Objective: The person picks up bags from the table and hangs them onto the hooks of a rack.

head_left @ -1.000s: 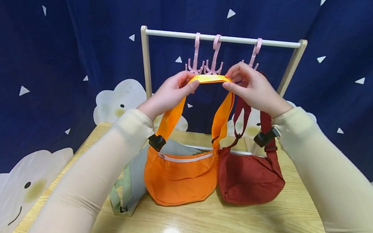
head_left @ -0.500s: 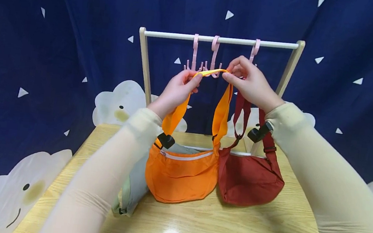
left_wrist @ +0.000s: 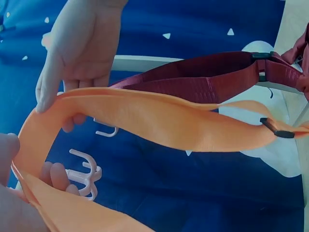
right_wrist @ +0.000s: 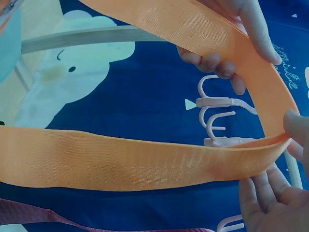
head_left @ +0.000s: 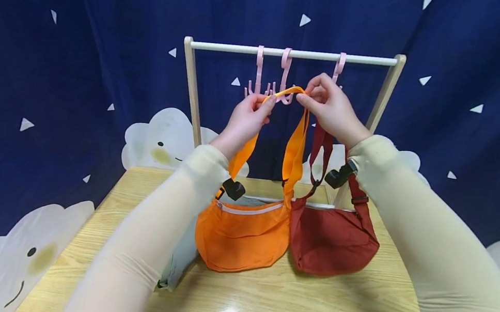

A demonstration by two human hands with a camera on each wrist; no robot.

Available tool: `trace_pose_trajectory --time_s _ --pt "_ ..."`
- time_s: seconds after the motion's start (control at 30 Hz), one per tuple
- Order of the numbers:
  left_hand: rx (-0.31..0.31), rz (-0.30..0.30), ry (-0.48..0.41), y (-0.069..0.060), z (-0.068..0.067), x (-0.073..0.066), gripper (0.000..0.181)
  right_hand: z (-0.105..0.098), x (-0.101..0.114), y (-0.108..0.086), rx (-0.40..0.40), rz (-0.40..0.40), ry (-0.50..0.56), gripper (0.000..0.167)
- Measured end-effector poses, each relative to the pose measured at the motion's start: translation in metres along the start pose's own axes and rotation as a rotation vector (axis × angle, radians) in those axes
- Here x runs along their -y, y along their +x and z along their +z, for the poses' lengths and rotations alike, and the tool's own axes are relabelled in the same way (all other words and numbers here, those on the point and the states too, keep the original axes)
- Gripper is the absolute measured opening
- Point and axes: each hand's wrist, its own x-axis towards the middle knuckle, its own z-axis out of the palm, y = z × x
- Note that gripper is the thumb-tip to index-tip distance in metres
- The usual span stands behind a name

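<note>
An orange shoulder bag point(head_left: 244, 241) hangs by its strap point(head_left: 295, 151) between my two hands. My left hand point(head_left: 246, 121) pinches the left side of the strap's top. With thumb and fingers, my right hand point(head_left: 335, 109) pinches it a little higher on the right. The top of the strap passes in front of the middle pink hook hanger point(head_left: 285, 72), whose prongs show close by in the right wrist view. Whether strap and prongs touch, I cannot tell. Another pink hanger point(head_left: 259, 71) hangs just left of it.
A dark red bag point(head_left: 333, 241) is at the right, its strap rising behind my right hand near a third pink hanger point(head_left: 339, 65). All three hangers hang from the rack's white bar point(head_left: 226, 47). A grey-green bag point(head_left: 183, 257) lies on the wooden table point(head_left: 306, 308), partly covered.
My left hand has moved right, closer to my right hand, and my right hand has risen slightly. The strap's top has lifted and narrowed into an arch before the middle hanger.
</note>
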Motion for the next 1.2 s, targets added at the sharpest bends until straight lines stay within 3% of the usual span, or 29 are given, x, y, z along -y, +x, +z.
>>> trace_pose_trajectory --time_s 0.17,0.63,1.2 --pt "-0.023 -0.017 -0.014 0.004 0.001 0.002 0.042 0.006 -0.001 0.004 -0.012 0.018 0.009 0.026" --pt "-0.013 -0.054 0.002 0.01 0.0 0.003 0.045 0.015 -0.006 0.014 -0.069 0.029 0.043 0.022" --pt "-0.026 -0.077 0.0 0.018 0.004 0.008 0.043 0.019 -0.011 0.018 -0.081 0.061 0.031 0.022"
